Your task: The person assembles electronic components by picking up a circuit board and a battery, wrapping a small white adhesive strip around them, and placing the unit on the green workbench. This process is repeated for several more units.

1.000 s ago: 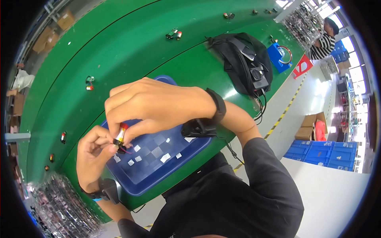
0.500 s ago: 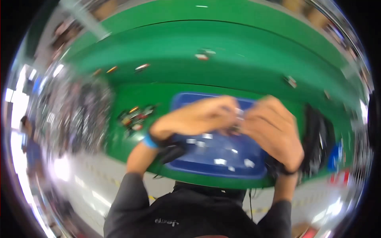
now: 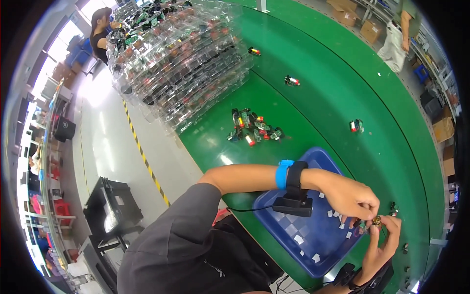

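Observation:
Over the right part of a blue plastic tray [image 3: 274, 230], my two hands meet with bent fingers. My left hand [image 3: 350, 196] is closed on a small electronic assembly [image 3: 362, 228] with a green board, partly hidden by its fingers. Just beside it, my right hand [image 3: 384, 240] pinches the assembly's round brass-coloured end [image 3: 376, 221] between thumb and finger. Several small white paper pieces [image 3: 298, 239] are scattered on the tray floor. Beyond the tray, to the left, is a loose pile of similar assemblies [image 3: 250, 128] with red, yellow and white cylinders.
A tall stack of clear plastic trays [image 3: 183, 68] stands at the far left of the green bench. Single assemblies [image 3: 292, 81] lie along the green belt [image 3: 318, 98]. A black crate [image 3: 112, 203] is left of me. Two other people are in the background.
The view has swung left, so the tray and my hands appear further right and lower. My hands remain together, now sharper, with the small assembly between them.

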Demonstrator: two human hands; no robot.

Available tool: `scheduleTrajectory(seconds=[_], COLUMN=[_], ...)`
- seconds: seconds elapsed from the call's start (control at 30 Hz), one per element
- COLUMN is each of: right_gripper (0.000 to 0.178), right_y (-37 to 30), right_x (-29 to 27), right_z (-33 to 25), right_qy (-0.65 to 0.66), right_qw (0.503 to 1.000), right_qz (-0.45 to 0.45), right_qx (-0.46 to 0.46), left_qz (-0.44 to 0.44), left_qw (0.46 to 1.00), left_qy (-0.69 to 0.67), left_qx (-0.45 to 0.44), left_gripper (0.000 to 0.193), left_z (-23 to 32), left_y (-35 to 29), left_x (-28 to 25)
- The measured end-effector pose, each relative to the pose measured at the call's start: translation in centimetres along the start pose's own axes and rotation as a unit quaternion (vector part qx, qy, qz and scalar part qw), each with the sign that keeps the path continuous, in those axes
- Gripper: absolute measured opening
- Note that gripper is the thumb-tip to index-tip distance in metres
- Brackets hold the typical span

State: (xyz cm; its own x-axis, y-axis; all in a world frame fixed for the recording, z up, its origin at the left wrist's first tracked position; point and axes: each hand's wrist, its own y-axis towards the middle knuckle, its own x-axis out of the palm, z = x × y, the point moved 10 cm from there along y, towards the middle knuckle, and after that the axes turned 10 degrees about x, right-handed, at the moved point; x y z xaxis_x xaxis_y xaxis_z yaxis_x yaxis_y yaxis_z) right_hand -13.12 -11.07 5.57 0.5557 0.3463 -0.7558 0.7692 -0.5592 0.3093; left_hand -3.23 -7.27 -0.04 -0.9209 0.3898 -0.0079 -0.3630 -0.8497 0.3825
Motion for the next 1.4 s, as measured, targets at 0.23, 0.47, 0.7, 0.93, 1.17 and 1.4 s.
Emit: scheduleTrajectory(seconds=[0.23, 0.47, 0.7, 0.93, 1.17, 1.4], right_gripper=[0.025, 0.03, 0.029, 0.031, 0.032, 0.033], right_y=[0.4, -0.1, -0.1, -0.5, -0.4, -0.6], right_x=[0.0, 0.0, 1.6, 1.3, 1.1, 2.0], right_z=[-1.9, -3.1, -3.5, -2.2, -3.7, -3.8], right_qy=[0.017, -0.06, -0.079, -0.066, -0.083, -0.106], right_qw=[0.999, 0.994, 0.991, 0.994, 0.989, 0.988], right_qz=[-0.03, -0.01, -0.032, -0.032, -0.031, -0.033], right_qx=[-0.038, -0.094, -0.106, -0.075, -0.12, -0.108], left_qz=[0.02, 0.096, 0.154, 0.103, 0.02, 0.16], left_qw=[0.999, 0.994, 0.971, 0.987, 0.992, 0.975], left_qy=[-0.005, 0.013, -0.116, -0.073, -0.019, 0.153], left_qx=[-0.026, -0.058, -0.144, -0.102, -0.119, -0.009], left_gripper=[0.027, 0.028, 0.03, 0.031, 0.029, 0.024], left_z=[0.0, -1.3, -5.6, -4.2, -2.4, -2.1], left_y=[-0.2, 0.2, -0.5, -0.2, -0.6, 0.1], left_x=[-0.6, -0.7, -0.1, -0.4, -0.4, -1.1])
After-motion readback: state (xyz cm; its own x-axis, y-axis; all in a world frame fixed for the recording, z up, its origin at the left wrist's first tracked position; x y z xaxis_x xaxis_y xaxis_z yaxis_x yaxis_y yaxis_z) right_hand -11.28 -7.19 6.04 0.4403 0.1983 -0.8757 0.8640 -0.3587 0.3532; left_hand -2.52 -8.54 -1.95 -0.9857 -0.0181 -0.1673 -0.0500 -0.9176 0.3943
